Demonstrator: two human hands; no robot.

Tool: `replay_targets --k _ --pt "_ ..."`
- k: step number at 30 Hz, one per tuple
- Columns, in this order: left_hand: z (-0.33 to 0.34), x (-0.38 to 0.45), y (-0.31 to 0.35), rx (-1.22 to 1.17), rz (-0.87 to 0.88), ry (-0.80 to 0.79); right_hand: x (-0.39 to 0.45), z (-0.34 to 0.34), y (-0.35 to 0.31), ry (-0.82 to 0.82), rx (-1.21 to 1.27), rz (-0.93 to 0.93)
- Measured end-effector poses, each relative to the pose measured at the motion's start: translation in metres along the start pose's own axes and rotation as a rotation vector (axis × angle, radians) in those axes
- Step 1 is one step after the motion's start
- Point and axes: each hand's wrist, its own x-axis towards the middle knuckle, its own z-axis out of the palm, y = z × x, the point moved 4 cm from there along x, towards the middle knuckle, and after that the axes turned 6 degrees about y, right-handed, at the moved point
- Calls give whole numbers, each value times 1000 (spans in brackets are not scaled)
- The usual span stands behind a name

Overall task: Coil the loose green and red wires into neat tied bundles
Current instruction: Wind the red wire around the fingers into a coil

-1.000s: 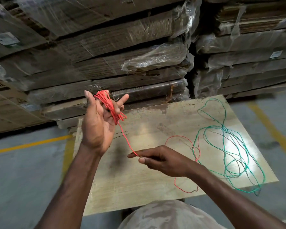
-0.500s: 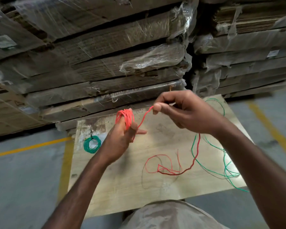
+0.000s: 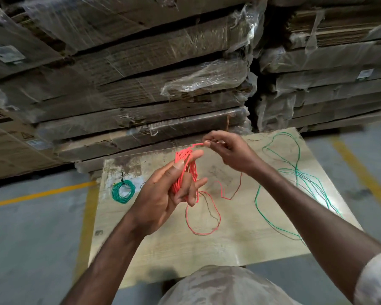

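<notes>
My left hand point(image 3: 163, 194) is raised over the board with a red wire coil point(image 3: 184, 172) wound round its fingers, thumb pressed on the loops. Just up and to the right, my right hand point(image 3: 227, 153) pinches the red wire's running strand beside the coil's top. The slack red wire point(image 3: 204, 219) hangs down and lies in loose loops on the wooden board point(image 3: 207, 256). A loose green wire point(image 3: 295, 172) sprawls over the board's right side. A coiled, tied green bundle point(image 3: 123, 191) lies near the board's left edge.
Stacks of plastic-wrapped flattened cardboard point(image 3: 141, 84) rise right behind the board. Grey concrete floor point(image 3: 31, 238) with yellow lines point(image 3: 42, 192) surrounds it. My knee point(image 3: 224, 287) in pale fabric shows at the bottom edge.
My right hand has carried the strand over the coil's top and sits closer to it. My left hand has turned palm inward, and less slack red wire lies on the board.
</notes>
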Motion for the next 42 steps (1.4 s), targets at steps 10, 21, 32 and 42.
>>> replay_targets --k 10,21,32,42 --pt "-23 15 42 -279 165 166 -84 64 1 -238 102 67" --pt "-49 42 22 83 187 395 -104 24 -78 -476 99 43" --pt "-47 18 -26 984 39 109 -38 -63 -100 -178 56 -88" --pt "11 -10 -6 195 115 -37 0 -24 -35 -87 127 -9"
